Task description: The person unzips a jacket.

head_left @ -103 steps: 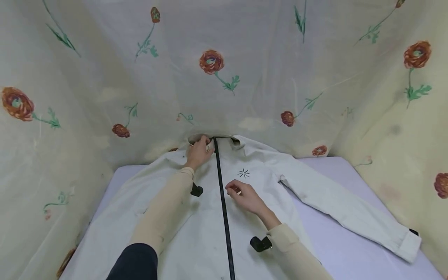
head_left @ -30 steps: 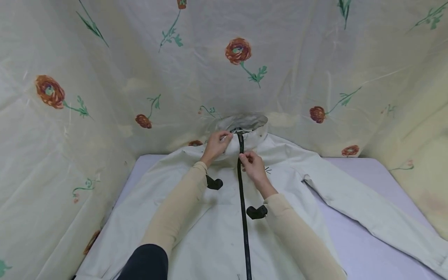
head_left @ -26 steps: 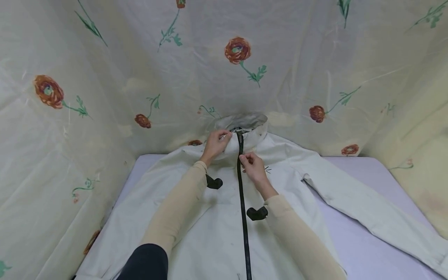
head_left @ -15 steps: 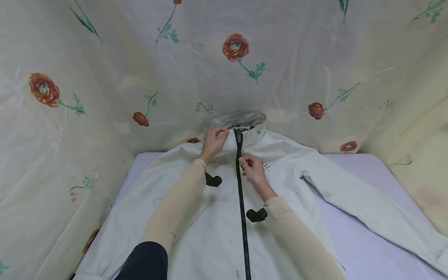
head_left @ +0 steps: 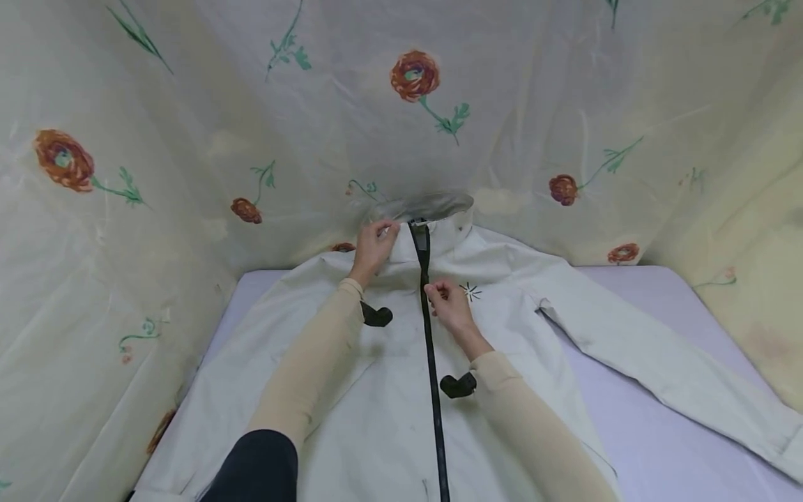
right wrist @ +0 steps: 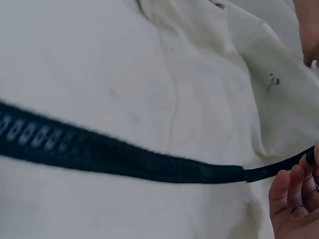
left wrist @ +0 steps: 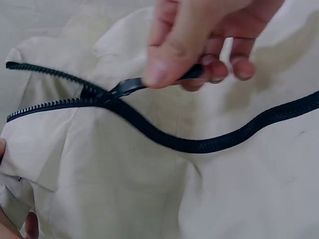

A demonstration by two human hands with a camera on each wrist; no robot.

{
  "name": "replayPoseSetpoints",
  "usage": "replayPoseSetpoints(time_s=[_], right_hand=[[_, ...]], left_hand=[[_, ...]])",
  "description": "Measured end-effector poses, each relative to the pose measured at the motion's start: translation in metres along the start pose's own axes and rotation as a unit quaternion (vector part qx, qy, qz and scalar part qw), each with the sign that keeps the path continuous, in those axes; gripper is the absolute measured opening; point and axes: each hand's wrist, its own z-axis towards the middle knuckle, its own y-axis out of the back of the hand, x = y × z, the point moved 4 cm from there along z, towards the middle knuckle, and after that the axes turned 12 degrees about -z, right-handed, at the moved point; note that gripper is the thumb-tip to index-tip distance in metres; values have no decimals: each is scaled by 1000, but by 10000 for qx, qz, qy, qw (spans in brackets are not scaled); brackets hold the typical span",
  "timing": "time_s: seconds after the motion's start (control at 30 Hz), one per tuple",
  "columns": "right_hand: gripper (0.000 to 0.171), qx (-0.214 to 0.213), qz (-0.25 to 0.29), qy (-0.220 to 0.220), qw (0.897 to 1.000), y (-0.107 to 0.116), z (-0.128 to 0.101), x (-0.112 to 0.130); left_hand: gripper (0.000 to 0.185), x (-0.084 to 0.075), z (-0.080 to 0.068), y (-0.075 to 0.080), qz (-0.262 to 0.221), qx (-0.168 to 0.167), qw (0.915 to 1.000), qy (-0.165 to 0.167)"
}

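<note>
A white jacket lies front up, its collar standing round at the far end. My left hand pinches the collar's left front edge. My right hand is at the black zipper, on the chest beside a small star-like print. The left wrist view shows my right hand pinching the zipper pull between thumb and finger. Above the slider the two rows of teeth spread apart; below it the zipper is joined. Fingertips of my left hand enter that view at its left edge.
The jacket rests on a lilac-covered table. Cream flower-print sheeting hangs behind and at both sides. One jacket sleeve stretches out to the right. A black wrist mount sits by my right cuff.
Earlier my right hand hovered above the chest and the collar lay flatter. Now the collar stands up, my right hand pinches the zipper pull, and the zipper is parted further down.
</note>
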Motion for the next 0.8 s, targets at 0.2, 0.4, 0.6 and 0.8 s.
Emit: replayPoseSetpoints(time_s=[0.2,0.4,0.6,0.8], right_hand=[[25,158,-205,85,9996,-2,-4,-8],[23,238,-175,86,9995,-3,-9,-13],[30,648,-160,1,9978,-4,-8,-14],[28,649,68,-120,9978,-3,-6,-14]], left_hand=[[24,-2,8,7,-22,-296,9994,-190],[26,2,8,9,416,-365,9984,-101],[24,0,1,-8,3169,541,9440,-735],[28,-2,-16,-39,5085,1901,8044,-2411]])
